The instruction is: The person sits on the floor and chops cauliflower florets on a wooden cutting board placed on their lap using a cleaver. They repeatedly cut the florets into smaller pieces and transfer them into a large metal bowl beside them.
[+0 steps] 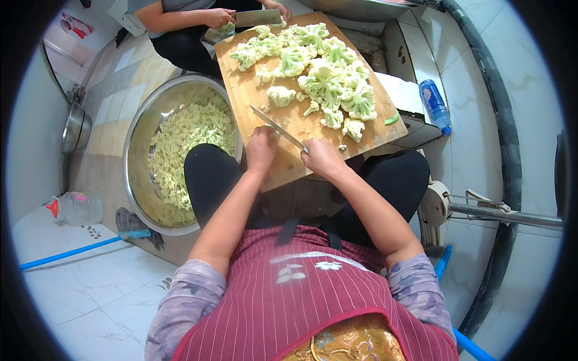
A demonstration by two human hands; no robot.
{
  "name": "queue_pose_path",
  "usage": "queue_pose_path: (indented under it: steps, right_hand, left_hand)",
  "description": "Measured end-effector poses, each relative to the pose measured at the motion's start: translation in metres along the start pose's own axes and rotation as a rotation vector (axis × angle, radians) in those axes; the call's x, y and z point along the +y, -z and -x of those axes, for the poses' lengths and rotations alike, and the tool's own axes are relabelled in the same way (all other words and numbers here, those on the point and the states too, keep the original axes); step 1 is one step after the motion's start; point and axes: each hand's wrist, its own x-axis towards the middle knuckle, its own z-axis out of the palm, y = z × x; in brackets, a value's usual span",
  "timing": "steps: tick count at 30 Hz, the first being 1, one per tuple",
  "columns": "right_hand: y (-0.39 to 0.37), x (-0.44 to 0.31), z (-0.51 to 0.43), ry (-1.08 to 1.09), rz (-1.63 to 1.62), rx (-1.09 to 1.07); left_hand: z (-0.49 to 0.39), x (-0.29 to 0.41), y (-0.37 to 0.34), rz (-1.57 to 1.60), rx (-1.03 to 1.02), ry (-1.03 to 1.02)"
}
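My right hand (321, 156) grips the handle of a kitchen knife (280, 128), whose blade points up and left over the wooden cutting board (289, 169). Beside the blade, my left hand (262, 149) rests at the board's near left edge, its fingers curled round a small pale piece, probably cauliflower, mostly hidden. Cauliflower florets (323, 83) are heaped on the board's far and right parts, with a single floret (281, 96) nearer the knife tip. To the left, a large metal basin (135, 180) holds many cut cauliflower pieces (194, 144).
Across the board, a co-worker's hand (220, 18) holds a cleaver (257, 18) at its far edge. A blue-labelled bottle (435, 106) lies at the right. A green piece (391, 119) is near the board's right corner. At left are a clear plastic jug (81, 208) and a blue-handled mop (76, 250).
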Motion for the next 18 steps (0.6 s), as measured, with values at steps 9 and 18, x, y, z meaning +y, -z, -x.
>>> queue_pose_path:
  steps: [9, 18]
  right_hand:
    - [-0.026, -0.009, -0.033, -0.067, 0.071, -0.013]
    - [0.026, 0.036, -0.012, -0.060, -0.609, 0.238]
  left_hand:
    - [0.002, -0.007, -0.005, -0.031, -0.011, 0.031]
    - [-0.051, 0.030, -0.036, -0.026, 0.112, -0.266]
